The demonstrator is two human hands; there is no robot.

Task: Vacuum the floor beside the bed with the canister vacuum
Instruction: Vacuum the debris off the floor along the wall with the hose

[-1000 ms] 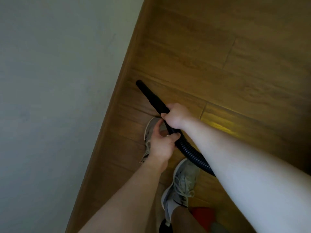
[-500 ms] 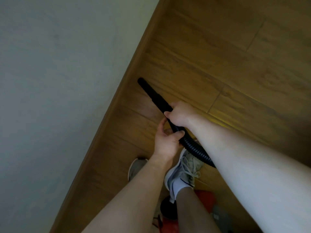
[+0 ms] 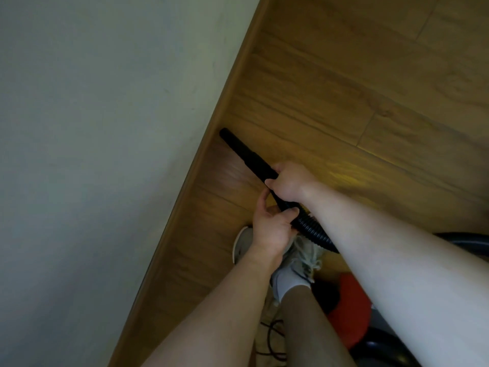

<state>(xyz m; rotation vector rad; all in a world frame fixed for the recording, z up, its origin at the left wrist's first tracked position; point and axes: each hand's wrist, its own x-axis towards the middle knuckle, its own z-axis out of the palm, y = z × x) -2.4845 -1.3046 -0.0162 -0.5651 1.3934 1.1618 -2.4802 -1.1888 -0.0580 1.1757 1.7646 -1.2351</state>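
One shoe [image 3: 242,243] has stepped forward while we aim the stiff, probably light nozzle [image 3: 248,154] at the floor [image 3: 344,102] by the wooden edge [image 3: 244,75], right hand [image 3: 289,182] gripping its rear, left hand [image 3: 270,229] fingers curled round the bendy hose [image 3: 312,231].

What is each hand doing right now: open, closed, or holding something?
Left hand: closed, gripping the black vacuum hose.
Right hand: closed, gripping the rigid black wand.

pale grey-green wall [image 3: 92,128] on the left, wooden skirting board [image 3: 234,75] along it, wood-plank floor [image 3: 344,88] with yellowish sheen
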